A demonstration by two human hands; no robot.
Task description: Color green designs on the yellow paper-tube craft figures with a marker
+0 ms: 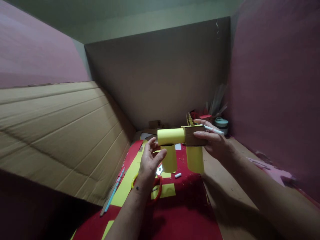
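Note:
A craft build of yellow paper tubes and brown cardboard hangs above the red sheet. Its horizontal yellow tube (170,136) meets a cardboard block (194,136) on the right, and two yellow tubes (195,159) point downward below. My right hand (212,140) pinches the cardboard block between thumb and fingers, with a white pen-like stick (214,129) also lying between the fingers. My left hand (150,163) is open beside the horizontal tube's left end, thumb and fingers apart; whether it touches a tube I cannot tell. Scissors (159,193) with red and yellow handles lie partly behind my left wrist.
A red sheet (185,216) covers the work surface, with yellow paper strips (127,180) and a small white piece (178,175) on it. A blue pencil-like stick (115,190) lies left. Large cardboard (60,140) leans at left; a teal-lidded container (221,122) stands back right.

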